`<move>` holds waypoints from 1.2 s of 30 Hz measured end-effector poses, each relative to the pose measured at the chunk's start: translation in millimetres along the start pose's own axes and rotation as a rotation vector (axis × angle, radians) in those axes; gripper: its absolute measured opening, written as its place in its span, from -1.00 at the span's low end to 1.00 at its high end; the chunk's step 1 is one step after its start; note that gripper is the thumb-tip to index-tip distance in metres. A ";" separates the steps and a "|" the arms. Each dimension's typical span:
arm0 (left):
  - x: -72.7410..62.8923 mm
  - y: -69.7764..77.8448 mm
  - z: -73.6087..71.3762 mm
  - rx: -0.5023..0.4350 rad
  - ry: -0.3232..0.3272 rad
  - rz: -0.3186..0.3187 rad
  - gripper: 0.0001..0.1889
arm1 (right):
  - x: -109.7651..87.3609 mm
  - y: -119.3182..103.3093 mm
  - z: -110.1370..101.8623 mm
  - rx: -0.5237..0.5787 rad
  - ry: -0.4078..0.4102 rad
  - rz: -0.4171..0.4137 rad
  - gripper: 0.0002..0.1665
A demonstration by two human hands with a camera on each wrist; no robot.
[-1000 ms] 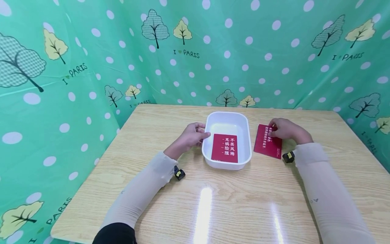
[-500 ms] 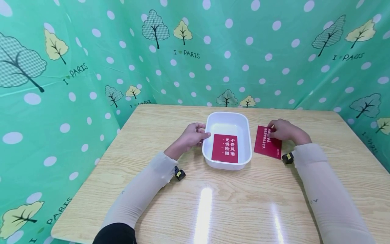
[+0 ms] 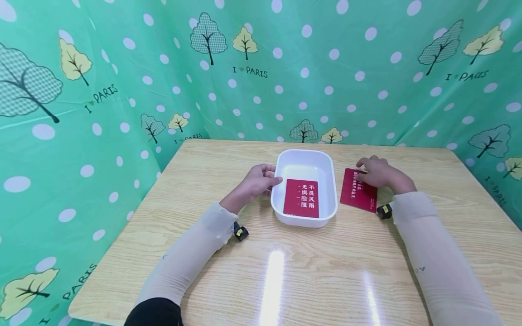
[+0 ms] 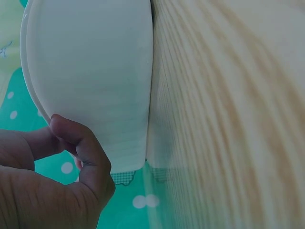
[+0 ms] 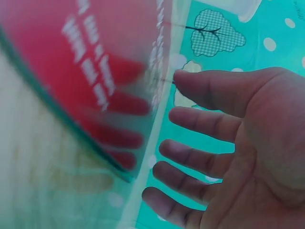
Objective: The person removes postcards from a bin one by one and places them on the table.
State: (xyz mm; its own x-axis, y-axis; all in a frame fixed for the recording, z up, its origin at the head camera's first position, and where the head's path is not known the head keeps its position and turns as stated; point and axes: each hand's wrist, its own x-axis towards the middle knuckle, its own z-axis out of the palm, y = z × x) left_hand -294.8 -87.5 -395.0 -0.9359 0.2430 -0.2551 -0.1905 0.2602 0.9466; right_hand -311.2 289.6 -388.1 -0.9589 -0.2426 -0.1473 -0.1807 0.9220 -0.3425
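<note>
My left hand [image 3: 258, 182] grips the left rim of a white plastic tray [image 3: 302, 156] in the head view. In the left wrist view the fingers and thumb pinch the rim, beside the outer wall. A red card [image 3: 300, 208] with white Chinese writing lies flat inside the tray, at its near end. To the right of the tray lies a stack of similar red cards [image 3: 354, 197] on the table. My right hand [image 3: 379, 171] hovers over its far right corner. In the right wrist view its fingers [image 5: 190, 176] are extended and apart, holding nothing, mirrored in the glossy top card.
The wooden table [image 3: 220, 276] carries the tray and cards and reflects bright lights near its front. Behind and to the left hangs a green dotted curtain [image 3: 261, 90] with tree prints. Small black devices sit at the left wrist [image 3: 240, 232] and right wrist [image 3: 384, 211].
The fingers of my right hand have lifted and spread away from the card stack. The stack has shifted slightly toward me. My left hand and the tray have stayed in place.
</note>
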 end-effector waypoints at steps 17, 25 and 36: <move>-1.2 0.7 -0.3 -0.005 -0.004 -0.002 -0.53 | 3.1 -43.3 -3.0 0.106 0.178 -0.161 -0.36; -1.3 0.3 0.0 -0.004 -0.006 0.000 -0.53 | 4.3 -63.9 5.3 0.119 0.239 -0.249 -0.37; -1.0 0.2 0.6 -0.001 -0.003 0.008 -0.53 | 2.5 -93.9 17.9 0.081 0.255 -0.331 -0.34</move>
State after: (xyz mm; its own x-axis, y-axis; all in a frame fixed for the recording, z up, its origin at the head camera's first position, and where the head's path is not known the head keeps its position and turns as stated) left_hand -293.7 -87.1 -394.8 -0.9364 0.2483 -0.2480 -0.1832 0.2571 0.9489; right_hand -292.7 197.1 -372.9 -0.8772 -0.4301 0.2134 -0.4800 0.7777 -0.4058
